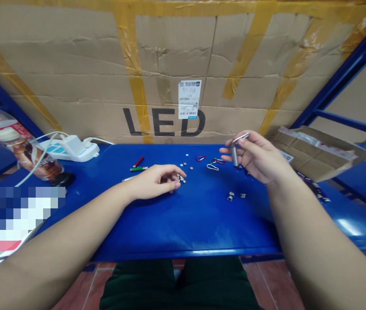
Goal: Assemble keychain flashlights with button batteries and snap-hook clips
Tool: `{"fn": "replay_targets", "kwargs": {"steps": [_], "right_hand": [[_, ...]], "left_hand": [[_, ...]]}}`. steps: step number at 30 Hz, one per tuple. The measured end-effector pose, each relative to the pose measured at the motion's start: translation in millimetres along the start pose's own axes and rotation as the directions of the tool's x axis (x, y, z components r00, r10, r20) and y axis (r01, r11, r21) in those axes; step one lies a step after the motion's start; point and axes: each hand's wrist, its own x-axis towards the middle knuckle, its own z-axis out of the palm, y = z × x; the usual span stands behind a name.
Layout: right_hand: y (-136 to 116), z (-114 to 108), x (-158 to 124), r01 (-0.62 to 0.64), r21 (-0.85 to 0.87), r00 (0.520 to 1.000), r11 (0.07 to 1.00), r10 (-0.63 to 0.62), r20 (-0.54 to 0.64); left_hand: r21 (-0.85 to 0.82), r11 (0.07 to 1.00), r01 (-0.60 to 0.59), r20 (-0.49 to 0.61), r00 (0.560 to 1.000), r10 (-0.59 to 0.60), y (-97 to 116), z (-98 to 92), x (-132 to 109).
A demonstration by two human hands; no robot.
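Note:
My left hand (pixel 157 181) rests on the blue shelf surface (pixel 183 219) with its fingers curled over a small pile of button cell batteries (pixel 181 177); what it pinches is hidden. My right hand (pixel 257 157) is raised a little above the surface and grips a small silver keychain flashlight (pixel 235 156) with a clip at its top. Small metal caps (pixel 234 196) lie below the right hand. Coloured carabiner clips (pixel 211 163) lie between the hands, toward the back.
A red and a green pen-like flashlight (pixel 139 165) lie behind the left hand. A white power strip (pixel 73 148) and a plastic bottle (pixel 17 146) are at the left. An open cardboard box (pixel 315 150) stands at the right. A large LED carton (pixel 170 73) walls the back.

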Motion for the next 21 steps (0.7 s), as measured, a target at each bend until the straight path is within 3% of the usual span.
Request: {"fn": "replay_targets", "kwargs": {"steps": [5, 10, 12, 14, 16, 21], "right_hand": [[23, -34, 22, -0.062, -0.197, 0.993, 0.978, 0.041, -0.11], [55, -48, 38, -0.176, -0.44, 0.978, 0.881, 0.107, -0.177], [61, -51, 41, -0.193, -0.621, 0.975, 0.759, 0.075, -0.211], [64, -53, 44, -0.2, -0.795, 0.971, 0.573, 0.006, -0.24], [66, -55, 46, -0.2, -0.883, 0.969, 0.425, -0.048, -0.243], [76, -58, 52, -0.234, -0.943, 0.967, 0.239, -0.047, -0.251]], "left_hand": [[0.035, 0.999, 0.001, 0.006, 1.0, -0.001, 1, -2.1, -1], [0.049, 0.999, 0.01, 0.026, 1.0, -0.011, 2, -3.4, -1], [0.055, 0.998, 0.009, 0.029, 1.0, -0.011, 2, -3.5, -1], [0.06, 0.998, 0.008, 0.03, 1.0, -0.01, 1, -3.6, -1], [0.069, 0.998, 0.009, 0.03, 0.999, -0.011, 1, -4.1, -1], [0.156, 0.988, 0.002, -0.043, 0.999, 0.005, 5, -9.3, -2]]}}
